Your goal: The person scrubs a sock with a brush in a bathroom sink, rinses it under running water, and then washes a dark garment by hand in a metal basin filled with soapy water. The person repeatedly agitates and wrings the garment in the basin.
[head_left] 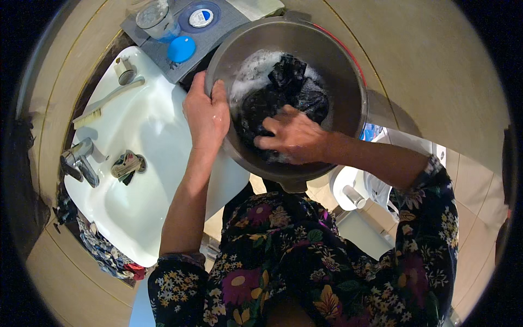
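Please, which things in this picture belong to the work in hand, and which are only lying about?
In use:
- grey basin, its rim held by the left hand
- dark wet cloth, under the right hand
- white suds

Apparently lying about:
- brush on the sink
- crumpled item by the drain
- blue disc

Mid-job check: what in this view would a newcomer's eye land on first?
Probably the large basin at upper centre, where a wet black cloth lies amid white foam; the left hand holds its left rim and the right hand is on the cloth. Next, the white sink on the left, then the bright blue disc at upper left.
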The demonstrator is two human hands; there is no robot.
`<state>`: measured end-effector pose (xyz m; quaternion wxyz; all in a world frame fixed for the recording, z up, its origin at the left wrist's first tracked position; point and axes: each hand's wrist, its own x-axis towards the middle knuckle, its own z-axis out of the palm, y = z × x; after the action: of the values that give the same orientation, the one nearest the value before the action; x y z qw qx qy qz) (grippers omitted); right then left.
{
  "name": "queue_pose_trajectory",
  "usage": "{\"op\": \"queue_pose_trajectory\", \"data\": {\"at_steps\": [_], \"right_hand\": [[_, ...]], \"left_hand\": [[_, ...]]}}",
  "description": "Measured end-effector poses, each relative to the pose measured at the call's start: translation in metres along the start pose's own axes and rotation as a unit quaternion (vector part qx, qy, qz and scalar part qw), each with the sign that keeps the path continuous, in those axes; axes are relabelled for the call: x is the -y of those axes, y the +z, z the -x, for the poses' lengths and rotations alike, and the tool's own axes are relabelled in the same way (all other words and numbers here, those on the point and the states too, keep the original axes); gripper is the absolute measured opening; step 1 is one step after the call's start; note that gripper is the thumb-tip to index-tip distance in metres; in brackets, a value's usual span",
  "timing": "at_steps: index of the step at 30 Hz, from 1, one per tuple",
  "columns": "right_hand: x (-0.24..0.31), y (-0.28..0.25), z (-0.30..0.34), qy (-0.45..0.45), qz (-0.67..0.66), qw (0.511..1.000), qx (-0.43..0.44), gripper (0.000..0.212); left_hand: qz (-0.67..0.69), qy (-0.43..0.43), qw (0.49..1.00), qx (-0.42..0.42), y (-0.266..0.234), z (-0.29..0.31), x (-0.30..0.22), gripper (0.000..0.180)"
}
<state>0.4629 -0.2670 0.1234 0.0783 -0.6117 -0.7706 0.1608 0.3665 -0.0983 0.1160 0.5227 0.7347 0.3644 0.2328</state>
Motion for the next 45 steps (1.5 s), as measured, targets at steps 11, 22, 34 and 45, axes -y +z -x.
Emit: {"op": "queue_pose_trajectory", "data": {"at_steps": [11,22,34,45], "right_hand": [[-0.043,0.058,-0.061,0.173,-0.099,0.979,-0.038,0.039],[-0.042,-0.057,-0.038,0.255,-0.516,0.775,-0.262,0.034],[0.013,-0.220,0.016,0.013,-0.525,0.784,-0.331,0.037],[-0.028,-0.135,0.064,0.131,-0.403,0.828,-0.367,0.096]], "left_hand": [[0.052,-0.048,0.997,0.004,0.002,0.006,0.010,0.025],[-0.142,0.260,0.952,0.071,-0.016,0.017,-0.038,0.046],[0.130,0.196,0.958,0.166,-0.034,0.012,-0.145,0.046],[0.408,0.038,0.896,0.170,-0.039,-0.006,-0.109,0.042]]}}
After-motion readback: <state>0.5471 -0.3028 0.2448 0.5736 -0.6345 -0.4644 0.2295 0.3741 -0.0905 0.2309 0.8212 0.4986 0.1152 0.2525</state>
